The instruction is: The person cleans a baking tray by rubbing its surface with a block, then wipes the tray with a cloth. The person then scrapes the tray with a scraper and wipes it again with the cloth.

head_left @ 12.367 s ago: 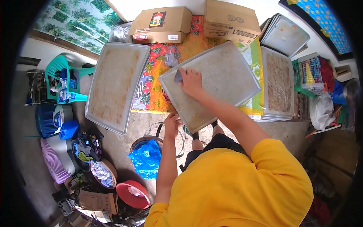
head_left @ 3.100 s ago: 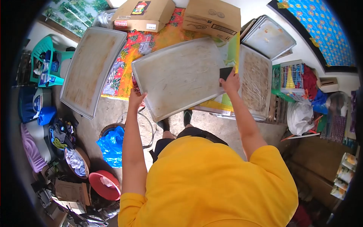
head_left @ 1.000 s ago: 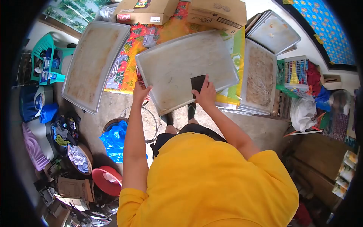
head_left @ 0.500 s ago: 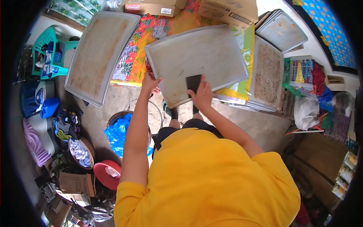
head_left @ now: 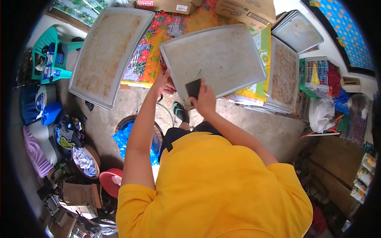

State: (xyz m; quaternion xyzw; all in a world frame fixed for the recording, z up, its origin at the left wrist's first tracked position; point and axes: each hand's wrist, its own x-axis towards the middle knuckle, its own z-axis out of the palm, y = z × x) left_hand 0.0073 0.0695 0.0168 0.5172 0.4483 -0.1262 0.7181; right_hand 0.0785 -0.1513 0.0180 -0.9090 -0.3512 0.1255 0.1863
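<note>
A grey metal tray (head_left: 222,59) with small stains lies tilted over the edge of a table with a floral cloth. My right hand (head_left: 204,98) holds a dark flat pad (head_left: 193,88) against the tray's near left part. At the tray's left edge is my left hand (head_left: 163,84), its fingers curled around or under the rim; the fingertips are partly hidden. To the left, a second tray (head_left: 111,53) with brown stains rests on the table edge.
Stacked stained trays (head_left: 282,75) stand to the right. Cardboard boxes (head_left: 246,14) sit at the back of the table. On the floor are a basket with a blue plastic bag (head_left: 124,139), a red basin (head_left: 111,182) and a green chair (head_left: 49,43) at left.
My right hand and the pad have moved left and slightly down across the tray. The tray now appears a little further right, and the whole view has shifted slightly.
</note>
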